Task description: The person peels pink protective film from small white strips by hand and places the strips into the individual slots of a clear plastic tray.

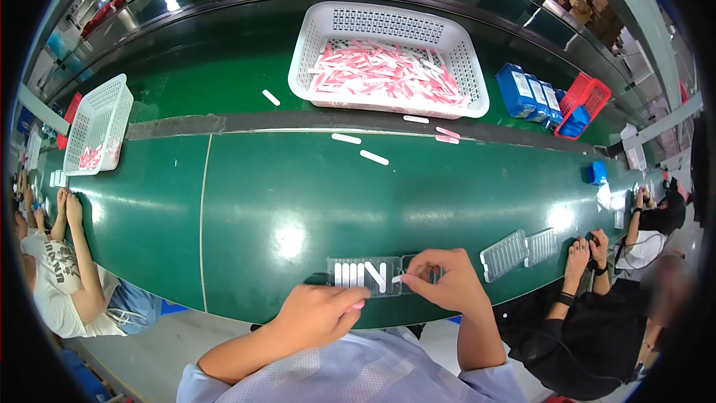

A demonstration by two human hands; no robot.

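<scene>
A clear plastic tray (384,288) lies at the near edge of the green table, with several small white strips with rounded ends (350,275) standing side by side in its slots. One strip (374,277) lies slantwise across the slots. At the tray's right side, my right hand (446,277) pinches a white strip (397,279) between thumb and forefinger. My left hand (319,315) is closed at the tray's lower left, and a bit of a pink strip (359,304) shows by its fingertips. The rest of what it holds is hidden.
A white basket (300,78) of pink and white strips stands beyond; loose strips (374,157) lie before it. Clear trays (504,255) are at right, near a co-worker's hands (585,251). Blue boxes (522,93), a red basket (585,93) and another white basket (101,123) stand farther off.
</scene>
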